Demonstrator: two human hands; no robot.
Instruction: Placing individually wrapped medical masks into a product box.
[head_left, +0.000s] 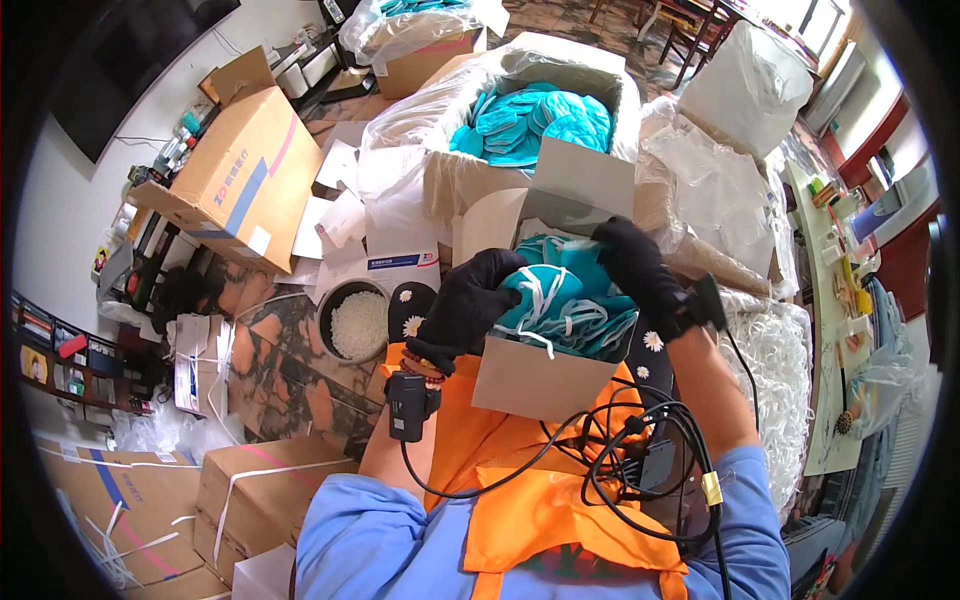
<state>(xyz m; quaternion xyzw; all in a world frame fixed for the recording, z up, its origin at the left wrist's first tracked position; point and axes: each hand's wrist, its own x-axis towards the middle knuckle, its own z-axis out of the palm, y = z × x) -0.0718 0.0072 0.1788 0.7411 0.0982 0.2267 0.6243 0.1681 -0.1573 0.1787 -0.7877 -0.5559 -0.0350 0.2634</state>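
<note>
A small open cardboard box [545,385] sits on my lap, filled with teal face masks that have white ear loops. My left hand [470,298], in a black glove, is closed on the edge of one teal face mask [552,288] at the box's left side. My right hand [643,272], gloved in black too, reaches over the box's right side with its fingers curled down by the masks. Its fingertips are partly hidden, and what they pinch cannot be made out. The raised box flap [585,175] stands at the far side.
Beyond the box, a large plastic-lined carton holds a heap of teal masks [545,120]. A bucket of white loops [358,322] stands at left, near a brown carton [240,180]. White loops fill a bag [770,370] at right. A coiled black cable [640,450] lies across my lap.
</note>
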